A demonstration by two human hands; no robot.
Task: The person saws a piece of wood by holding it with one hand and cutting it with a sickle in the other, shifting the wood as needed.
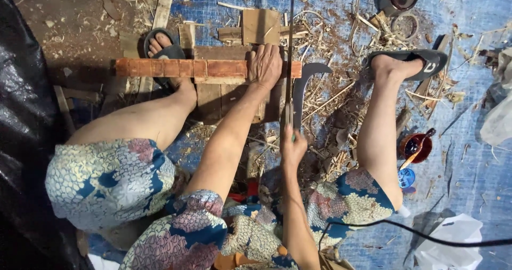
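reddish-brown wooden plank (181, 68) lies crosswise on a stack of scrap boards (213, 97), pinned flat by the left hand (264, 66) near its right end, while the right hand (293, 148) is closed round the handle of a long thin saw blade (290, 46) standing across that end — a cut looks under way, and the next stroke needs a straight pull. room is tight — a curved dark sickle blade (309, 78) lies just right of the saw, with both sandalled feet close by on the littered blue tarpaulin (469, 158).
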